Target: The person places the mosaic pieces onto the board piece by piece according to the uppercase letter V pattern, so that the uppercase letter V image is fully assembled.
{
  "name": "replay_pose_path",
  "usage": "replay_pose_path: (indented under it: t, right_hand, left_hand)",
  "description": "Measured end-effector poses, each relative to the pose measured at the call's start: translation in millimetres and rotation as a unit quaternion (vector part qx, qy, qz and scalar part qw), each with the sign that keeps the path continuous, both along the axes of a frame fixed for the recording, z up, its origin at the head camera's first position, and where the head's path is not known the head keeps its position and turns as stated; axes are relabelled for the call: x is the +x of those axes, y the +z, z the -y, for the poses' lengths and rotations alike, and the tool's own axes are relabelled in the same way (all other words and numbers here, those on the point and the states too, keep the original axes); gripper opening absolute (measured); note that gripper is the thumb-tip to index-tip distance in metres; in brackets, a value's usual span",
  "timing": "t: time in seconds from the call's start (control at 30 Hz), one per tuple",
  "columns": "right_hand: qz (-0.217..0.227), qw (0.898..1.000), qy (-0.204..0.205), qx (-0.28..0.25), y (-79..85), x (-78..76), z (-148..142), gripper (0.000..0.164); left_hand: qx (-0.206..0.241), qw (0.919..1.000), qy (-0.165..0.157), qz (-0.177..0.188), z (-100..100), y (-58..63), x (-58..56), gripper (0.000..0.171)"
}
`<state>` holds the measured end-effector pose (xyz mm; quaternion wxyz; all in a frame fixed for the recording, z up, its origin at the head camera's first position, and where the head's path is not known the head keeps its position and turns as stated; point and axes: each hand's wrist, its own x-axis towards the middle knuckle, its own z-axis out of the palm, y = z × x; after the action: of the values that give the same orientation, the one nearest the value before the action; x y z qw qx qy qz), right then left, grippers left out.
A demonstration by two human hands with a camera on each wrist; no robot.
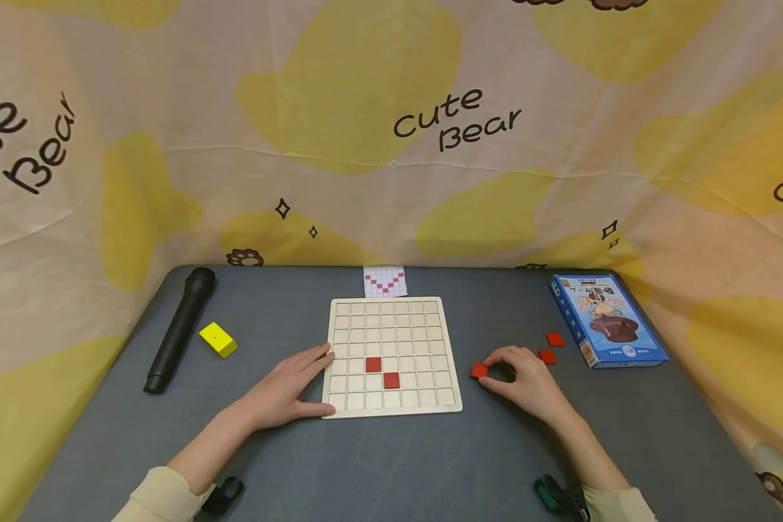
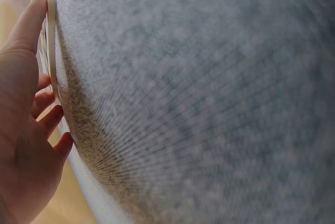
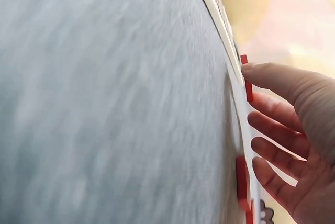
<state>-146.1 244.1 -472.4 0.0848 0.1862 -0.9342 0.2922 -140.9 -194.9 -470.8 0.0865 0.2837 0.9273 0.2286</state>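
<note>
A cream grid board (image 1: 391, 326) lies on the grey table, with two red square tiles, an upper-left tile (image 1: 373, 365) and a lower-right tile (image 1: 391, 380), in diagonally neighbouring cells. My left hand (image 1: 286, 388) rests against the board's left edge, fingers straight and thumb at the lower corner; the left wrist view shows the thumb (image 2: 29, 28) along the rim. To the right of the board, my right hand (image 1: 525, 380) pinches a red tile (image 1: 479, 371) between thumb and forefinger. In the right wrist view that tile (image 3: 247, 85) stands edge-on, its other fingers loosely spread.
Two loose red tiles, one farther (image 1: 554, 339) and one nearer (image 1: 547, 357), lie beside a blue box (image 1: 610, 320). A patterned card (image 1: 385, 281) touches the board's far side. At left are a black microphone (image 1: 181, 330) and a yellow block (image 1: 218, 340). A printed curtain (image 1: 339, 188) hangs behind.
</note>
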Motion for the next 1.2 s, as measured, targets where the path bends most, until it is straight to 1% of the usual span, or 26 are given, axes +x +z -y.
replay_pose_path:
  t: [0.13,0.3,0.57,0.8,0.97,1.2]
  right_hand:
    - [0.006,1.0,0.004,-0.006,1.3,-5.4,12,0.023]
    - [0.005,1.0,0.024,-0.02,4.4,-11.5,28,0.022]
    - [0.022,0.998,0.044,-0.03,9.8,-19.5,54,0.021]
    - [0.026,0.995,0.078,-0.059,8.4,-24.6,81,0.02]
    - [0.035,0.993,0.095,-0.064,7.2,-29.4,102,0.021]
    - [0.033,0.994,0.09,-0.056,5.9,-37.7,131,0.021]
  left_hand:
    - [0.001,1.0,0.001,0.0,0,-1.2,0.0,0.095]
    - [0.0,1.0,0.001,0.001,0,-2.0,0.2,0.095]
    - [-0.001,1.0,0.003,0.0,0,-2.1,0.1,0.095]
    - [-0.003,1.0,0.004,0.001,0,-1.6,-0.1,0.095]
    - [-0.003,1.0,0.001,-0.005,0,-0.6,0.4,0.094]
    - [-0.002,0.9999,-0.003,-0.011,0,1.0,0.7,0.093]
